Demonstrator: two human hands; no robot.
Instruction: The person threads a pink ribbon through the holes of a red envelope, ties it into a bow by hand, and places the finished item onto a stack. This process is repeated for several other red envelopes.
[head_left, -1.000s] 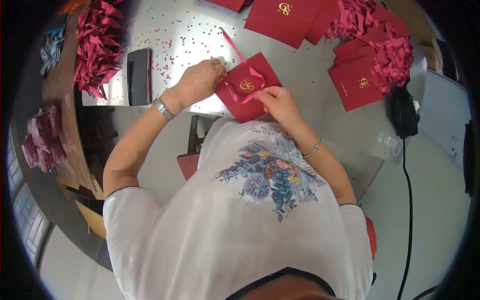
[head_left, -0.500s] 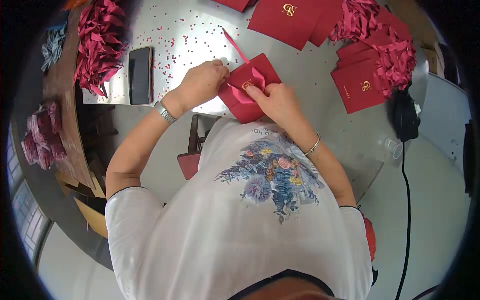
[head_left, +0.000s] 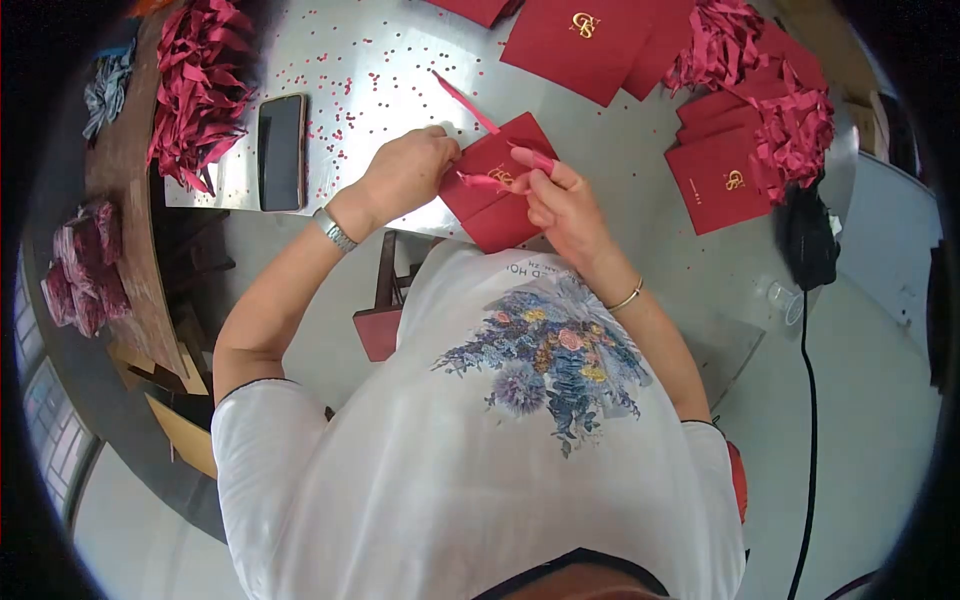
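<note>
A flat red paper bag (head_left: 500, 218) with a gold monogram lies tilted at the table's front edge, close to my body. My left hand (head_left: 412, 172) is closed at its upper left edge, with the fingertips partly hidden. My right hand (head_left: 565, 208) pinches a red ribbon (head_left: 484, 181) over the bag's face; the ribbon partly covers the monogram. Another strip of ribbon (head_left: 462, 100) sticks out beyond the bag's top edge, over the metal tabletop.
A phone (head_left: 282, 152) and a heap of red ribbons (head_left: 202, 90) lie at left. More red bags (head_left: 575, 50) are at the back, with others (head_left: 715, 180) at right under ribbon bundles (head_left: 795, 130). Red dots of confetti (head_left: 375, 80) litter the metal table (head_left: 610, 150).
My right hand has lifted slightly off the bag and turned, drawing the ribbon loop flatter toward the right. My left hand has stayed at the bag's edge.
</note>
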